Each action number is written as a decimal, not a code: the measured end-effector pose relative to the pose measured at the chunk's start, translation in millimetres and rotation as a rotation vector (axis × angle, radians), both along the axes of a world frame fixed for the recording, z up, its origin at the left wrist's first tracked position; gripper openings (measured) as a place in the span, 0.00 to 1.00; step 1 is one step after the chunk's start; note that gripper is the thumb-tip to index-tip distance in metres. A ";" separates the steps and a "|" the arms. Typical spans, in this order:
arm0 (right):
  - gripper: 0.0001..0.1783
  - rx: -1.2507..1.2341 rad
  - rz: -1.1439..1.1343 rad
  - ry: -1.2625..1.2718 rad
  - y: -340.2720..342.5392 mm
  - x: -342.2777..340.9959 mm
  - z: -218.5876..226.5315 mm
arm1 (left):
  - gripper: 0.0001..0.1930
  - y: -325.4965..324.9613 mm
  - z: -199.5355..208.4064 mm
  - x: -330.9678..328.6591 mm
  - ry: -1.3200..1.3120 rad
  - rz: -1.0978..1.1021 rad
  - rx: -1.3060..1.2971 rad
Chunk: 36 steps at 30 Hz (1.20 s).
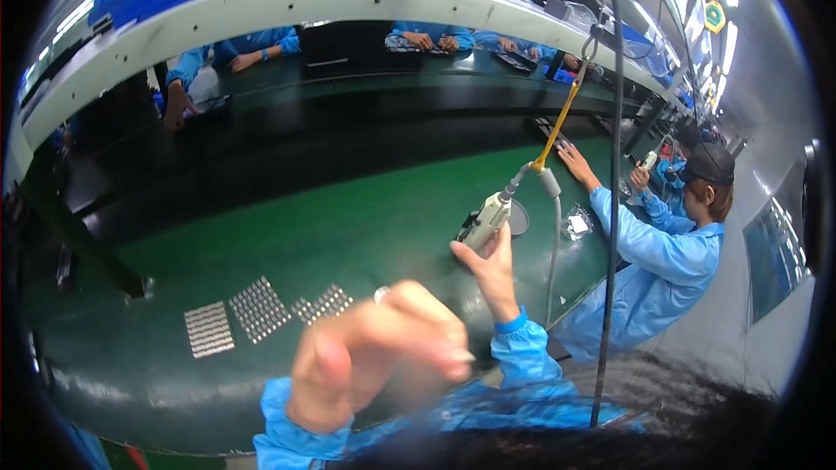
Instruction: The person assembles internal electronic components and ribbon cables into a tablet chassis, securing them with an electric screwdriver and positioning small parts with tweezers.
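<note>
In my right hand [493, 271] is a pale electric screwdriver [484, 224], gripped with the thumb along its lower side. It hangs tilted from a yellow strap [558, 129], with a grey cable [557, 235] looping down beside it. My left hand [374, 352] is raised close to the camera, blurred, its fingers curled in; whatever it may hold is hidden. Beyond that hand, on the green bench mat [366, 209], lie flat groups of small metal pieces in rows: one group [209, 329] at left, another [259, 308] beside it and a smaller one [331, 302] partly behind my hand.
A dark round dish [519, 219] and a clear bag [576, 223] lie near the screwdriver. A black cable [616, 165] hangs at right. A white shelf beam [287, 7] crosses above the bench. To the right, a co-worker in blue [662, 235] reaches onto the bench; other people work across it.
</note>
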State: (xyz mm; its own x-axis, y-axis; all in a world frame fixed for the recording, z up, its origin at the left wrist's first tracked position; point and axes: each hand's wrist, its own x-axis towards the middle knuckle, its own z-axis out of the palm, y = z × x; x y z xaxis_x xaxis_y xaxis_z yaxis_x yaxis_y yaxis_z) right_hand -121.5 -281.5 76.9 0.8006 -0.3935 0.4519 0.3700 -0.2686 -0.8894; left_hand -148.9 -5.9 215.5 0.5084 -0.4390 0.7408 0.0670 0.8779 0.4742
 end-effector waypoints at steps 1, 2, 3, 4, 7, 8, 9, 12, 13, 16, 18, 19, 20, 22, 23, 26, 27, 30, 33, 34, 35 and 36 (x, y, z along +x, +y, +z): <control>0.44 -0.010 -0.022 -0.019 6.5 10.0 2.7 | 0.41 -7.5 0.4 -4.2 0.008 -0.038 -0.132; 0.44 -0.003 -0.016 -0.023 10.4 17.4 4.9 | 0.44 -16.7 1.1 -1.4 -0.080 -0.007 -0.255; 0.43 0.060 0.028 0.001 14.1 25.2 5.0 | 0.31 -8.0 7.0 -1.5 -0.097 0.033 -0.144; 0.42 0.128 0.095 0.032 28.8 34.4 9.8 | 0.20 5.6 14.9 -3.4 -0.109 0.094 -0.027; 0.38 0.181 0.184 0.122 44.3 32.8 19.1 | 0.18 12.8 28.8 8.1 -0.067 0.008 0.002; 0.37 0.165 0.200 0.147 40.6 34.2 16.7 | 0.18 9.9 32.7 14.2 -0.043 -0.051 0.010; 0.34 0.137 0.259 0.157 34.4 37.5 16.3 | 0.18 4.6 38.6 14.0 -0.014 -0.086 0.017; 0.35 0.067 0.403 0.227 24.7 48.8 24.1 | 0.22 -2.3 41.6 11.9 0.043 -0.092 0.113; 0.34 0.112 0.474 0.244 25.6 55.0 19.7 | 0.31 -0.2 35.2 11.1 0.043 -0.100 0.188; 0.16 0.069 0.648 0.083 28.0 84.0 1.8 | 0.40 -1.1 22.2 18.7 0.136 -0.055 0.178; 0.13 0.158 0.679 0.039 43.7 90.0 -8.5 | 0.42 -20.0 9.4 36.3 0.271 0.020 -0.026; 0.13 0.324 0.679 0.077 43.2 84.5 -16.2 | 0.45 -35.4 1.2 45.9 0.332 0.057 -0.132; 0.14 0.483 0.645 0.121 35.3 78.0 -24.8 | 0.42 -58.4 -19.3 67.8 0.258 0.054 -0.001; 0.13 0.491 0.653 0.154 36.5 74.3 -33.2 | 0.30 -86.1 -45.7 74.2 0.256 -0.228 0.168; 0.12 0.500 0.651 0.131 41.6 76.9 -35.8 | 0.29 -102.1 -63.2 72.1 0.211 -0.448 0.174; 0.14 0.456 0.499 0.099 40.0 71.2 -25.6 | 0.33 -141.7 -117.8 44.3 0.269 -1.026 0.263; 0.13 0.468 0.491 0.058 38.3 72.4 -21.1 | 0.32 -149.7 -130.8 31.2 0.229 -1.029 0.202; 0.12 0.464 0.482 -0.023 32.3 82.7 -9.3 | 0.30 -186.3 -168.2 10.7 0.106 -1.034 0.026; 0.12 0.437 0.365 -0.101 39.6 102.0 17.8 | 0.28 -203.4 -207.0 -14.0 -0.004 -1.031 -0.131; 0.12 0.448 0.366 -0.094 44.4 107.0 26.1 | 0.27 -203.5 -220.4 -24.9 -0.036 -1.026 -0.180; 0.12 0.441 0.317 -0.133 46.0 112.6 34.9 | 0.27 -203.1 -231.5 -34.1 -0.075 -1.021 -0.234; 0.11 0.429 0.266 -0.178 46.2 116.9 42.6 | 0.26 -213.3 -239.7 -38.7 -0.122 -1.020 -0.290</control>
State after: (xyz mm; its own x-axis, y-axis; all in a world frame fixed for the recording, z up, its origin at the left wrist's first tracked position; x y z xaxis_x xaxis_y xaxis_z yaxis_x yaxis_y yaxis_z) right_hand -4.7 -235.3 119.5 0.8234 -0.3664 0.4333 0.5311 0.2287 -0.8158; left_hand -187.6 -219.2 -24.2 -0.0842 -0.4144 0.9062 0.7999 0.5142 0.3095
